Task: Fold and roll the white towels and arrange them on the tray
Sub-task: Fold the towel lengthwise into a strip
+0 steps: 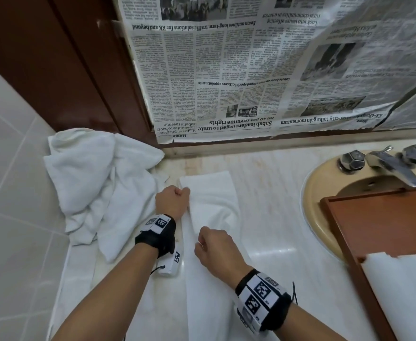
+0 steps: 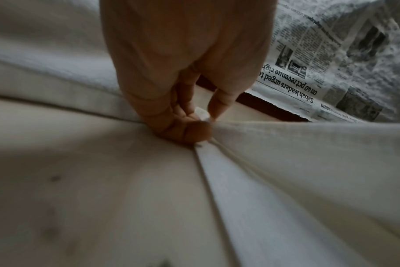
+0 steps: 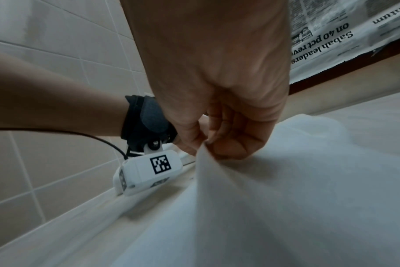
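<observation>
left hand [image 1: 172,201]: knuckles up, pinching towel [image 1: 212,193] | right hand [image 1: 214,247]: same

Matt cloth towel [image 1: 209,205] — glossy countertop [image 1: 276,217]

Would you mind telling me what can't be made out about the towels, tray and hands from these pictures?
- Tray: cut off by the head view's right edge; its full extent is unseen.
- White item on the tray: cropped by the frame corner, so rolled or folded is unclear.
- Right hand grip: from the head view its fingertips hide under the knuckles.
- Towel being folded: near end runs off the bottom edge.
- Crumpled pile: towel count unclear.
</observation>
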